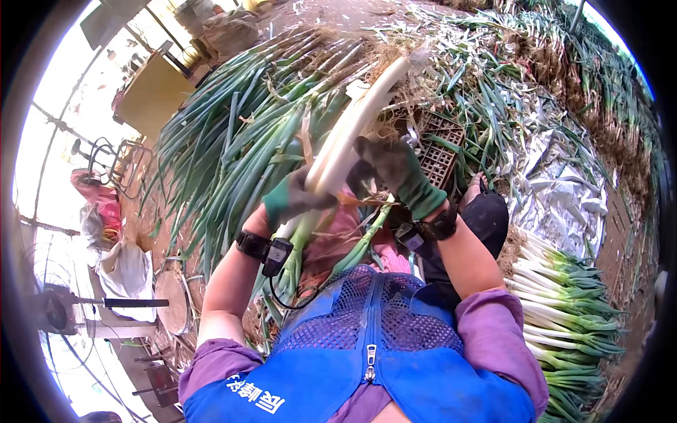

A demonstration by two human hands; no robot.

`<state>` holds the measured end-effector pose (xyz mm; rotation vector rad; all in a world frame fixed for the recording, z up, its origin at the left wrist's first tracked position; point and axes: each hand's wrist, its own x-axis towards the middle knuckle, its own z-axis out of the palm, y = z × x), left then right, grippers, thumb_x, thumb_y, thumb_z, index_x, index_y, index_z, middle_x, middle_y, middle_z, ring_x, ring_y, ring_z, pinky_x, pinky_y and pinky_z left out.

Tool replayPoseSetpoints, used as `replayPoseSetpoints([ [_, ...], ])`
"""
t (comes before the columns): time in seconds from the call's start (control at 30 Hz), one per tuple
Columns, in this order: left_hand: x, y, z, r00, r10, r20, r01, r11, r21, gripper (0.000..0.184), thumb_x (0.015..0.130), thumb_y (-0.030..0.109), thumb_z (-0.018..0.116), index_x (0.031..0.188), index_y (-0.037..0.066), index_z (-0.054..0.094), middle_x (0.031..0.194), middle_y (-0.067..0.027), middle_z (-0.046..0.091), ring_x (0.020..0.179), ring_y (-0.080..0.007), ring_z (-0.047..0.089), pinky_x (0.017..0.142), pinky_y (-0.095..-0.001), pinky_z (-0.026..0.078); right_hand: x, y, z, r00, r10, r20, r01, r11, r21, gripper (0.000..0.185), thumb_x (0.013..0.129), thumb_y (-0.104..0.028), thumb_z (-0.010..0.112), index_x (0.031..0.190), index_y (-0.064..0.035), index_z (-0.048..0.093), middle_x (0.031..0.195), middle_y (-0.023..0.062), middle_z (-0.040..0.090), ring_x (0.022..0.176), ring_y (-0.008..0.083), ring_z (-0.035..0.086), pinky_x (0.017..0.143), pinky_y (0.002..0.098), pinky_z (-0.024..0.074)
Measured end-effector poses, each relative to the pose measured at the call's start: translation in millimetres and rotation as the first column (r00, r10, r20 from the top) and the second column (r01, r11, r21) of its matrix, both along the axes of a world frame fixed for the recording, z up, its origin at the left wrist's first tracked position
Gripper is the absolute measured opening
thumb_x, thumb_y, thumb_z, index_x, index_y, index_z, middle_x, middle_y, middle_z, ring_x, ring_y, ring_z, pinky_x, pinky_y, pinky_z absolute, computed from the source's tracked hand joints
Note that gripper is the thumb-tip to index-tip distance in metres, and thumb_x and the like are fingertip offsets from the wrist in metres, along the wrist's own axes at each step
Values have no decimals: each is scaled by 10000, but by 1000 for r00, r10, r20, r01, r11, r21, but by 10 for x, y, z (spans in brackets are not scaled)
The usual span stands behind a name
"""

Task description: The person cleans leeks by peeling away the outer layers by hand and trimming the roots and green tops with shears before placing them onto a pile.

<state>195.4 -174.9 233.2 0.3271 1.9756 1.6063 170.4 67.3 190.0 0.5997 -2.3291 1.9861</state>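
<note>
My left hand (300, 197), in a dark glove with a green cuff, is wrapped around large green onions (338, 144). Their pale, blurred stalks slant up and to the right, with the root end highest and the green leaves hanging toward my lap. Beside the stalks on the right is my gloved right hand (398, 169). Motion smears its fingers, so whether they grip anything is unclear. A dry brownish strip of skin (370, 201) shows just beneath that hand.
A big heap of untrimmed green onions (226, 155) lies ahead on the left. A brown plastic crate (441, 144) stands by my right hand. Cleaned white-stalked onions (564, 324) are laid in a row at right, near silvery sheeting (557, 194). A fan (60, 309) is at far left.
</note>
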Motion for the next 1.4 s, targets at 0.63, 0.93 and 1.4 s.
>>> replayPoseSetpoints([
  [0.63, -134, -284, 199, 997, 64, -46, -58, 991, 120, 728, 708, 146, 805, 1363, 3, 521, 1160, -61, 637, 1034, -163, 598, 943, -309, 483, 61, -382, -103, 904, 428, 15, -359, 777, -517, 287, 911, -98, 728, 1172, -29, 629, 1062, 25, 669, 955, 88, 609, 857, 270, 517],
  [0.93, 59, -301, 217, 990, 132, -38, -130, 990, 62, 755, 674, 150, 848, 1348, 10, 536, 1108, -38, 633, 957, -136, 604, 882, -299, 506, -40, -325, 218, 954, -157, 257, 235, 921, -310, 278, 962, -262, 688, 1100, -21, 688, 917, 23, 697, 830, 105, 658, 670, 293, 556],
  [1.4, 85, -117, -51, 941, 181, -287, -210, 975, -72, 694, 794, 116, 817, 1380, 50, 451, 1098, -35, 635, 948, -109, 615, 826, -284, 544, -62, -520, 301, 968, -205, -146, 169, 958, -230, 300, 911, -315, 720, 1017, -40, 670, 885, 70, 684, 754, 154, 645, 690, 299, 522],
])
